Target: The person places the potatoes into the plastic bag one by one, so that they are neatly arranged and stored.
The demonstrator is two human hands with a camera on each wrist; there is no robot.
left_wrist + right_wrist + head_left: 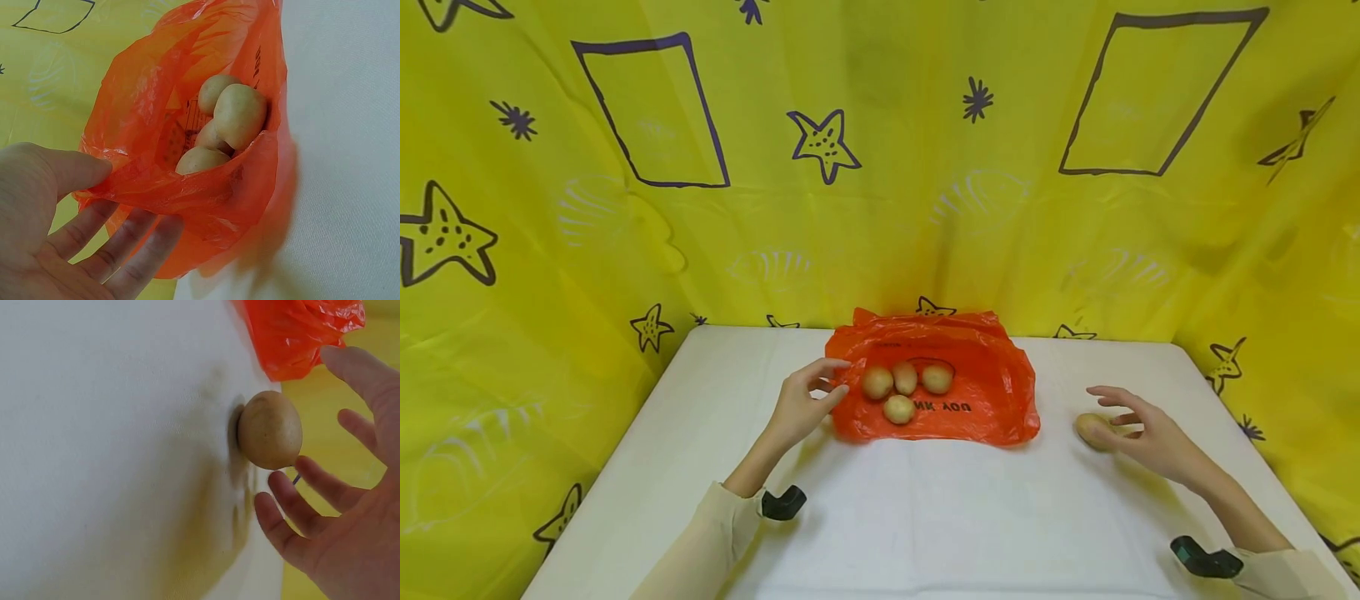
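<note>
A red plastic bag (pixel 992 404) lies on the white table, its mouth facing me. Several potatoes (pixel 239 116) sit clustered inside it, towards its left half. At the bag's left edge, my left hand (pixel 797 410) pinches the rim, thumb on one side of the film and fingers behind it. To the right of the bag, a single potato (pixel 1091 430) rests on the table. My right hand (pixel 1156 442) is right beside this potato, fingers spread and gently bent around its far side, with the palm empty in the right wrist view.
The white-covered table (pixel 910 525) extends around the bag. A yellow curtain (pixel 880 225) with drawn stars and fish hangs behind the table and along both sides. Each wrist wears a dark camera mount, such as the left mount (pixel 783 503).
</note>
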